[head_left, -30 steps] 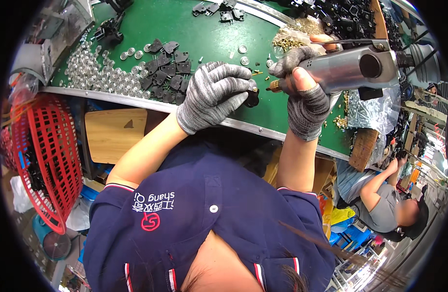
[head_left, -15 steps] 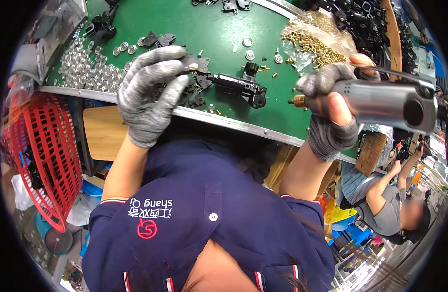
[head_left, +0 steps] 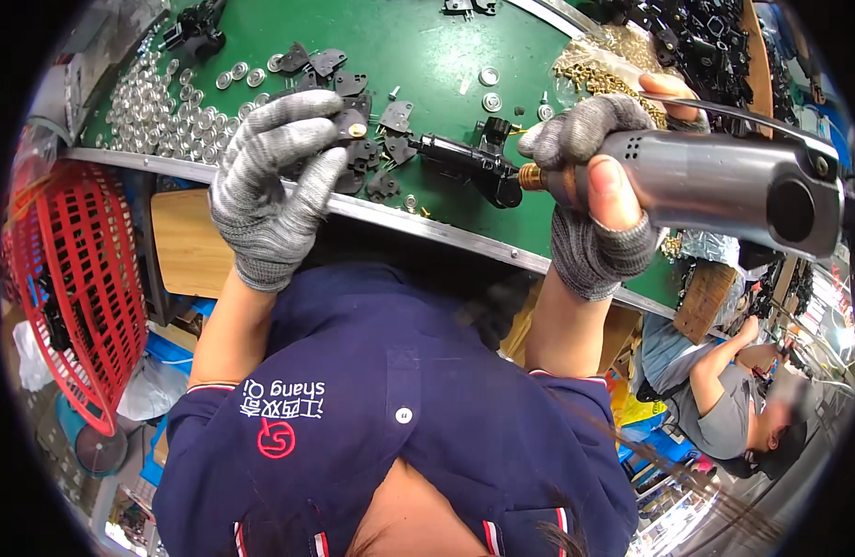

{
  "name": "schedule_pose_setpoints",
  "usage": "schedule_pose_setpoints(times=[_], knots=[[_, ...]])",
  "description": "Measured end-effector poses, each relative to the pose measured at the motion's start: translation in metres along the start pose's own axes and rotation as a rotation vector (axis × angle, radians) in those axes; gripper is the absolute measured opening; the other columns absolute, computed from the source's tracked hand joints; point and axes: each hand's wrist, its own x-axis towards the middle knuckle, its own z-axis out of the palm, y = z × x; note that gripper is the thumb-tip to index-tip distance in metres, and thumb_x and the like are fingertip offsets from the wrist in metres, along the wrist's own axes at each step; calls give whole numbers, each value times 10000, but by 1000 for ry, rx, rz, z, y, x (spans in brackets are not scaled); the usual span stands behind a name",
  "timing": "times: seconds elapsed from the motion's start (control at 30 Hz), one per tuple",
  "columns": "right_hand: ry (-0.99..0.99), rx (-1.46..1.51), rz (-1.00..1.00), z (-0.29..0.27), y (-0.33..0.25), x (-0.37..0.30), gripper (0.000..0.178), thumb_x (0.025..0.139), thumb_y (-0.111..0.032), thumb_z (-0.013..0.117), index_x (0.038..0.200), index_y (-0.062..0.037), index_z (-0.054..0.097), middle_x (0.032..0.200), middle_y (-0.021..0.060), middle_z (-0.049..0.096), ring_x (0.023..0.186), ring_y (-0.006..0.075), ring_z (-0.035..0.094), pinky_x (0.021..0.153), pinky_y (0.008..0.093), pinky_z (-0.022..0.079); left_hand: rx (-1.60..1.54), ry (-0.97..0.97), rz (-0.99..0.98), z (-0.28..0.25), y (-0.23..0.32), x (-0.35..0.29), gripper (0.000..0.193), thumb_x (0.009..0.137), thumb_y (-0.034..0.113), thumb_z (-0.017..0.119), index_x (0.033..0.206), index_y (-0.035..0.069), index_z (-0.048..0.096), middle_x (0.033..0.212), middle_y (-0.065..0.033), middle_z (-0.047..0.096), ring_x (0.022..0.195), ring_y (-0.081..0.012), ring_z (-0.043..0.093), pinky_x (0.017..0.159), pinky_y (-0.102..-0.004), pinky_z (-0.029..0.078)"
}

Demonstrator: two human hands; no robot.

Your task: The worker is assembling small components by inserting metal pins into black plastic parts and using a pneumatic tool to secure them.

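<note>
My left hand [head_left: 277, 186], in a grey knit glove, pinches a dark flat plate [head_left: 346, 122] with a small brass-coloured fastener [head_left: 357, 130] on it. My right hand [head_left: 602, 176] is gloved too, its thumb tip bare, and wraps round a grey power screwdriver [head_left: 706, 181] with a lever along its top. The driver's brass-coloured nose points left, at the right end of a black cylindrical assembly [head_left: 464, 165] on the bench; whether they touch I cannot tell. Several dark plates [head_left: 397, 116] lie between the left hand and that assembly.
On the green bench [head_left: 381, 42], round metal rollers [head_left: 172, 125] are heaped at left. Brass fasteners [head_left: 590, 82] lie in a plastic bag at right, near black parts [head_left: 697, 42]. A red basket [head_left: 97, 306] stands at lower left. Another person [head_left: 724, 399] sits at lower right.
My right hand has brought the screwdriver left, so its nose is now beside the black assembly's end. My left hand has shifted slightly left, still pinching the plate.
</note>
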Motion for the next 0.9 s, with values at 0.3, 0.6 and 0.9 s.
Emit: schedule_pose_setpoints(times=[0.3, 0.6, 0.9], knots=[[116, -31, 96, 2, 1, -12, 706, 808, -103, 713, 1401, -92, 330, 898, 124, 577, 762, 264, 609, 745, 476, 554, -109, -56, -82, 52, 9, 20, 186, 778, 7, 754, 946, 82, 732, 991, -95, 720, 882, -249, 712, 738, -355, 572], [96, 28, 19, -11, -17, 0, 714, 802, -87, 705, 1406, -71, 324, 898, 134, 587, 760, 286, 634, 747, 492, 567, 365, -133, 103, 53, -30, 51, 158, 773, 100, 742, 930, 105, 736, 988, -99, 720, 914, -276, 693, 811, -367, 552], [122, 90, -3, 5, -13, -3, 712, 805, -105, 712, 1399, -80, 321, 878, 126, 583, 735, 267, 615, 731, 478, 561, 361, -245, 180, 52, 7, 30, 289, 782, 154, 758, 1061, 91, 713, 1078, -101, 683, 988, -307, 654, 860, -398, 533]])
